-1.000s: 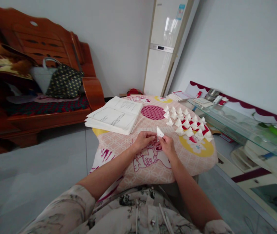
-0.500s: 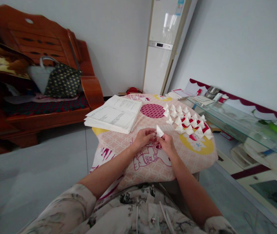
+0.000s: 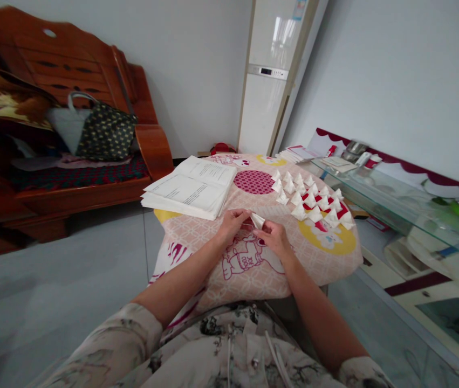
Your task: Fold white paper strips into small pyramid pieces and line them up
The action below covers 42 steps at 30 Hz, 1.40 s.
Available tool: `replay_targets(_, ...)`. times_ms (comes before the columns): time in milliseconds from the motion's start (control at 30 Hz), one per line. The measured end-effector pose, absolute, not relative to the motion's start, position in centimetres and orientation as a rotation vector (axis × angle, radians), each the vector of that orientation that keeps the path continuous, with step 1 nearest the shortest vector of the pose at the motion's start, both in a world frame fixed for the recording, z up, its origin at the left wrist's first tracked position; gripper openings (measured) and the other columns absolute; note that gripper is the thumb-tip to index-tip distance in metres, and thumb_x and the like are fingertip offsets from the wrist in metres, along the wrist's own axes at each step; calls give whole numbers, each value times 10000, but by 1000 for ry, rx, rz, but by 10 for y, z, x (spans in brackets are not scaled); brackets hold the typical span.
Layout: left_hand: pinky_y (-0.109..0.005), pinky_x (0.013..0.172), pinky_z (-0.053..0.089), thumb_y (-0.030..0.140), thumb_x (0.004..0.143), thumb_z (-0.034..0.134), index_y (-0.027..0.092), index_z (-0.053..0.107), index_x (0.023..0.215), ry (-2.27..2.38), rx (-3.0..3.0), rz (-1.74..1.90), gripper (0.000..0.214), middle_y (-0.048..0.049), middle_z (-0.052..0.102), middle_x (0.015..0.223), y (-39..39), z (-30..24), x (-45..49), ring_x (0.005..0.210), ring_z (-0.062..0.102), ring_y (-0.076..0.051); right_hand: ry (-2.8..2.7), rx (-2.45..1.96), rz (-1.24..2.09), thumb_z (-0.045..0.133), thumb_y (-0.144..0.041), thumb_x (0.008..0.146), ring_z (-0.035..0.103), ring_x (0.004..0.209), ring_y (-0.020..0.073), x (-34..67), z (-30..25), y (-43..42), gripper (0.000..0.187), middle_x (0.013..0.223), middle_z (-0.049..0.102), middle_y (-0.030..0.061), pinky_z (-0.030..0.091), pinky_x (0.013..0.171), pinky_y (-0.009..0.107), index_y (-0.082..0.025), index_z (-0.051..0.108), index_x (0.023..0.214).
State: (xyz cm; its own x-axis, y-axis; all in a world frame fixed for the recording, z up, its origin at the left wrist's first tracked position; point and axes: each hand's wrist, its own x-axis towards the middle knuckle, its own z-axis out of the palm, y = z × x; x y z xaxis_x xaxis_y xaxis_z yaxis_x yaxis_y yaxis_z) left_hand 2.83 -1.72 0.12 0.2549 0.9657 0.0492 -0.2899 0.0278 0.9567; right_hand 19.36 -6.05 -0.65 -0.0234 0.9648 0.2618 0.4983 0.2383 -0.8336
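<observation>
Between my hands, above the pink patterned tablecloth, is a small folded piece of white paper. My left hand pinches its left side with thumb and forefinger. On the other side, the fingers of my right hand close on the paper's right edge. Several white folded paper pieces with pointed tips stand in rows to the right, beyond my right hand. A stack of printed paper sheets lies on the table past my left hand.
A glass-topped cabinet with small items runs along the right wall. At the left stands a wooden sofa with bags on it. A tall white air conditioner is in the corner. Papers lie at the table's far edge.
The folded paper has tipped from upright to slanting leftward. My left hand has moved slightly up and now pinches it, and my right fingers have shifted along its edge.
</observation>
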Motion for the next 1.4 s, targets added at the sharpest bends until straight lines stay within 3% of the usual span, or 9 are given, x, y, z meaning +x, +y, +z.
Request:
replay_targets(167,-269,608,533,529,677,764,130,692,731,792,1098,1177,409,-48,693,702,-17,2,27,599,633,-148,-1537,-1317,934,625,-599,792,506,473,121,193,-1,-64,434,590,620,-9,409,466,232,-167,658,817)
replay_targets(267,-262,607,522,547,682,756,132,678,718,809,1116,1175,424,-44,683,686,-17,3,27,602,631,-148,-1461,-1303,957,474,-693,863,533,440,127,192,1,-66,549,570,650,30,427,457,234,-179,613,728)
replay_targets(367,-254,605,510,557,687,750,131,667,714,804,1137,1155,434,-34,669,673,-17,2,26,592,615,-138,-1432,-1303,961,450,-717,873,559,438,134,193,-1,-64,586,549,655,55,438,456,229,-184,585,670)
replay_targets(700,-243,590,492,595,694,740,137,633,724,745,1146,1074,471,-33,672,675,-19,2,26,575,619,-130,-1420,-1265,990,586,-597,836,506,403,106,197,-10,-60,447,552,656,24,371,407,200,-156,659,810)
replay_targets(900,-245,587,504,587,705,738,134,639,747,735,1129,1056,465,-38,678,677,-21,1,26,577,631,-136,-1497,-1328,877,581,-495,847,500,409,113,196,-8,-62,379,498,604,1,402,437,215,-175,614,646)
replay_targets(1200,-232,576,507,552,715,750,128,655,755,764,1076,1040,437,-44,684,683,-18,-2,27,576,637,-129,-1561,-1430,589,535,-452,860,525,425,142,193,1,-66,359,449,540,-16,370,442,239,-204,569,603)
replay_targets(1400,-221,558,504,572,751,727,117,675,792,749,1098,1015,460,-67,705,723,-19,1,28,607,642,-133,-1519,-1430,593,535,-422,849,527,411,135,194,0,-65,340,435,550,-15,367,436,233,-204,560,589)
